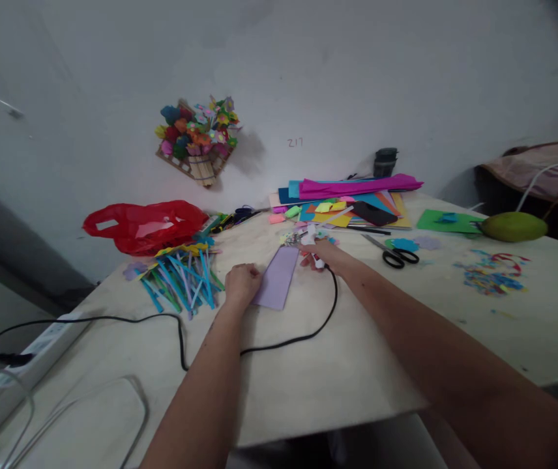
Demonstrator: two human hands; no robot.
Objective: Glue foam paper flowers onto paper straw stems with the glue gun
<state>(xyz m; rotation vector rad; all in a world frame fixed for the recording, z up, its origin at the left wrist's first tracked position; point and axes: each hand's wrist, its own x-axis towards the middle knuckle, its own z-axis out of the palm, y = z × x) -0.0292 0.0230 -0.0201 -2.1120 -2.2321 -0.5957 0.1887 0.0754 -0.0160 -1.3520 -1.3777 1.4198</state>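
Observation:
Near the middle of the table, my right hand [315, 253] is wrapped round a white glue gun [312, 234] with a black cord. A lilac sheet of craft paper or foam [279, 277] lies flat just left of it. My left hand [243, 284] rests at that sheet's left edge, its fingers curled and pressed together; whatever they may hold is too small to make out. Small pale paper pieces [289, 238] lie just beyond the sheet, partly hidden by the glue gun.
Paper strips [186, 277] and a red plastic bag [146, 225] lie left. Coloured sheets [357, 190] and a dark phone-like slab [374, 213] are at the back. Scissors [394, 254], paper scraps [489, 277] and a green fruit [513, 227] lie right. A black cord [289, 341] crosses the front.

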